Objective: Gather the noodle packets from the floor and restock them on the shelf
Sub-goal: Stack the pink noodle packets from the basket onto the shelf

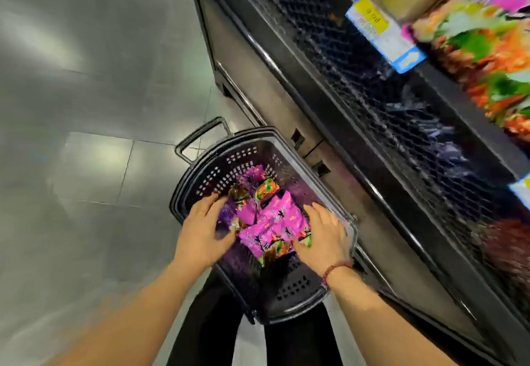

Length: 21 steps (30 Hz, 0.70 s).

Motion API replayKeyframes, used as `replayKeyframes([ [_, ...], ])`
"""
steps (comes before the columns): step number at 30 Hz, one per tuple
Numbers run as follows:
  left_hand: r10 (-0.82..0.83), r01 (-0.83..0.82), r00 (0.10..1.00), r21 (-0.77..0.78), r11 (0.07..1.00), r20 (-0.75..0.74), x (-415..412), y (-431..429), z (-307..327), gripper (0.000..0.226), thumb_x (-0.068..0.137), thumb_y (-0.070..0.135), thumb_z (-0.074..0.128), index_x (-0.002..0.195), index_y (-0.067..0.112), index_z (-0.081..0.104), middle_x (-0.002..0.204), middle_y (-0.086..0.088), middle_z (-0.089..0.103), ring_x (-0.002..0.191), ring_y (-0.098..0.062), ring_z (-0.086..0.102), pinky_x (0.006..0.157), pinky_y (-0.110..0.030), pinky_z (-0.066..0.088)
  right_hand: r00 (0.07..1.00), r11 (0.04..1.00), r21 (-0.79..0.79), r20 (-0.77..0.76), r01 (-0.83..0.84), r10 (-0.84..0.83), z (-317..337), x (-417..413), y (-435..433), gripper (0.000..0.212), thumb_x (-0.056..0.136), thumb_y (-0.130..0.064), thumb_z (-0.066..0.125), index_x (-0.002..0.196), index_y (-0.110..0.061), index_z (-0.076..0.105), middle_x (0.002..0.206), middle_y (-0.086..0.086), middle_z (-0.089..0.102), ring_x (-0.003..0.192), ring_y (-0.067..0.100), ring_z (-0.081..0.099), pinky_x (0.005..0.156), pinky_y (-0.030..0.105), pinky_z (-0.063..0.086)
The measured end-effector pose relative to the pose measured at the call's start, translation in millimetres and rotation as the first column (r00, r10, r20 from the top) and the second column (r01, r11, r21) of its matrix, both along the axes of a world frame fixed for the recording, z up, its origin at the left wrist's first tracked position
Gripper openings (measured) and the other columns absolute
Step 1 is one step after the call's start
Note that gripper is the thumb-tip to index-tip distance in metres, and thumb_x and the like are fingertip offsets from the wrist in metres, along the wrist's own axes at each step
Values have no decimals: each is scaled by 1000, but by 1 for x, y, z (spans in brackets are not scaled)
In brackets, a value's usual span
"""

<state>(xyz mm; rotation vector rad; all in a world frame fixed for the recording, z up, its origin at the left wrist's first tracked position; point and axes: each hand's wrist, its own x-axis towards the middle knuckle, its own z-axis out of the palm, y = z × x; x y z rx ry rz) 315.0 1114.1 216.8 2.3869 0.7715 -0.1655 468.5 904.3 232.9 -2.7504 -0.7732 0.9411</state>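
Both hands are down inside a basket, apart from each other, with the pile of noodle packets point(272, 223) between them. The left hand point(205, 230) lies against the pile's left side with its fingers spread and fairly straight. The right hand point(324, 236) lies against the right side, its fingers laid over the top packets and its thumb at the pile's lower edge. Motion blur hides whether any fingertip hooks beneath a packet.

Grey tiled floor point(86, 93) fills the left half of the view, glossy with soft light patches. A dark shelf point(358, 84) runs diagonally down the right side, with a black mesh panel and a plain metal base below it. More packets point(487, 50) in magenta, orange and green sit on the shelf at the upper right, blurred.

The black plastic basket point(212, 177) stands on the floor just beside the base of the shelf. Its walls are perforated and its handle point(200, 136) is folded out towards the far side. The packets in it are magenta with dark print and orange-green patches, heaped loosely in the middle and far part.

The person's legs in dark trousers point(200, 328) show at the bottom edge, near the basket's closer end. A yellow, white and blue price label point(383, 34) hangs on the shelf edge. A beaded bracelet point(334, 269) circles the right wrist.
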Motion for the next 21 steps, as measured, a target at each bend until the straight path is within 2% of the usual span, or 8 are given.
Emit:
replayKeyframes([
  [4,130,-133,991,-104,986,-34,-3,-12,-67,77,78,43,76,142,12,47,148,-9,41,137,-25,35,112,-31,26,986,990,-60,-99,131,-137,-80,0,-5,86,79,-43,70,149,-21,26,154,0,27,141,23,24,114,41,26],
  [7,98,-102,995,-141,985,-34,4,-13,-122,83,74,61,60,139,11,49,144,-12,45,134,-27,37,112,-35,31,935,948,-68,-156,310,-317,-140,2,-10,87,71,-39,76,145,-19,34,147,6,36,135,28,32,109,44,32],
  [9,100,-108,994,-197,974,-50,12,-15,-155,83,73,62,59,141,15,48,146,-8,42,136,-24,35,111,-40,38,893,914,-76,-199,397,-404,-179,6,-14,95,66,-42,79,145,-17,33,145,10,37,135,30,32,110,42,31],
  [10,105,-115,993,-222,968,-55,16,-17,-171,82,73,58,63,141,16,47,146,-7,41,137,-23,34,112,-38,36,877,903,-90,-213,420,-430,-198,8,-16,98,64,-43,80,146,-16,32,145,12,37,135,30,32,110,41,30],
  [12,107,-121,992,-247,961,-68,23,-23,-197,81,73,50,70,141,13,47,144,-7,44,136,-24,36,114,-30,26,860,886,-131,-217,444,-463,-233,12,-21,98,64,-39,83,145,-16,32,144,12,37,134,30,34,109,39,32],
  [15,144,-157,987,-297,942,-65,26,-34,-228,81,70,49,68,139,10,49,139,-7,49,132,-24,41,113,-32,30,855,872,-139,-176,469,-488,-279,19,-27,93,56,-38,87,136,-17,45,133,12,50,123,32,48,101,39,44],
  [18,193,-206,979,-328,922,-72,24,-46,-242,84,68,53,65,139,12,48,140,-7,47,133,-24,40,112,-33,31,841,867,-211,-224,451,-492,-314,22,-30,96,46,-40,90,131,-21,47,126,9,58,113,30,57,92,40,50],
  [21,190,-203,979,-357,912,-71,24,-51,-246,83,68,51,70,140,16,47,140,-3,46,131,-21,39,108,-27,29,867,876,-277,-204,395,-455,-332,20,-33,77,55,-38,87,121,-20,53,115,9,65,100,27,63,79,34,52],
])
